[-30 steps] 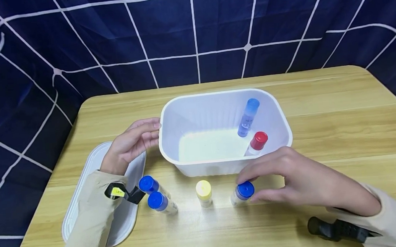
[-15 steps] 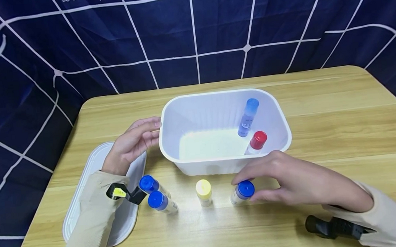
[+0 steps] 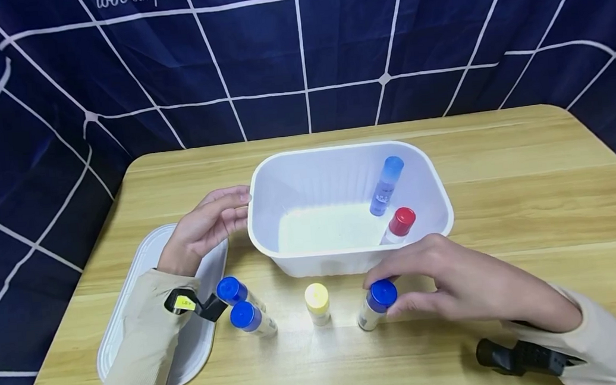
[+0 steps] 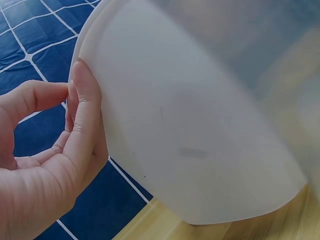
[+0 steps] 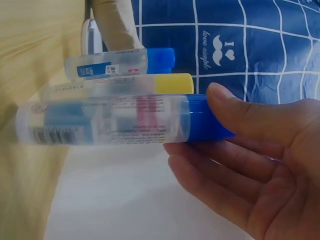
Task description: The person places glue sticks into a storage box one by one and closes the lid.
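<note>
Step in hand, my read: pick-up of the blue-capped bottle [image 3: 378, 300], nearest the right hand, for loading into the white plastic tub [image 3: 334, 263]. Bottle is upright or close to it, outside the tub, just in front of its right half. Can't tell if the base is off the bench [image 3: 534, 200].

State of the hands:
- Right hand [image 3: 450, 281]: fingers part-closed, thumb and fingertips pinching the bottle at and just under the cap.
- Left hand [image 3: 205, 223]: light pinch on the tub's left rim, thumb at the edge, fingers along the outer wall. Likely just steadying it.

Load status: light-blue-capped bottle [image 3: 386, 184] and red-capped bottle [image 3: 400, 224] stand in the tub's right end. Yellow-capped bottle [image 3: 317, 302] and two more blue-capped bottles [image 3: 249, 317] stand on the bench in front. White lid [image 3: 190, 350] lies flat under the left forearm.

Next move calls for: straight lift to clear the front wall, then lower it upright beside the red cap without knocking it. Grip is high, so the base could swing.
</note>
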Demonstrator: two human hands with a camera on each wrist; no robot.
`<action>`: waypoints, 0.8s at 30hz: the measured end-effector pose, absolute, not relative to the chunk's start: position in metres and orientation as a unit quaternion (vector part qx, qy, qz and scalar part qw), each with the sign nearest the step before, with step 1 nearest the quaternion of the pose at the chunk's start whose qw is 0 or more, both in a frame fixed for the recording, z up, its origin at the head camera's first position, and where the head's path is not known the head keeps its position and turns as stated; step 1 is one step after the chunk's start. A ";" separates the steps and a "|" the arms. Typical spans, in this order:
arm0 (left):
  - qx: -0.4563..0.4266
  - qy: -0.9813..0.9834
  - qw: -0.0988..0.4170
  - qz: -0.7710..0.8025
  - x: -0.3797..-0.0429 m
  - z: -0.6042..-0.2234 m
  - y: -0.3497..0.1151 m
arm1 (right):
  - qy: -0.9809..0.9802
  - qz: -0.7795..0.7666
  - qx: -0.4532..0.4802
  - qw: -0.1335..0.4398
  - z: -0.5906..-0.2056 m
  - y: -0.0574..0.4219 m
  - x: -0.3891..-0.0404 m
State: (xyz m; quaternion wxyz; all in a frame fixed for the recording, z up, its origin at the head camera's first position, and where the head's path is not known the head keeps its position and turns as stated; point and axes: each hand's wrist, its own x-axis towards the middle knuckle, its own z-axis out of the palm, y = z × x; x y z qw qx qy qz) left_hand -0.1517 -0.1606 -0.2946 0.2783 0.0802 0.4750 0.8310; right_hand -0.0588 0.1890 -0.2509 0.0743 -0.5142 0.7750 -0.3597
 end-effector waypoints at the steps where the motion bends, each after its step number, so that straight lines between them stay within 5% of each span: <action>1: 0.082 0.475 0.279 0.830 -0.152 -0.295 -0.161 | 0.776 -0.363 -0.513 0.063 -0.250 0.189 -0.058; 14: 0.086 0.478 0.280 0.828 -0.151 -0.293 -0.161 | 0.769 -0.402 -0.495 -0.043 -0.233 0.194 -0.053; 24: 0.097 0.469 0.286 0.830 -0.152 -0.294 -0.161 | 0.745 -0.444 -0.494 -0.054 -0.236 0.204 -0.059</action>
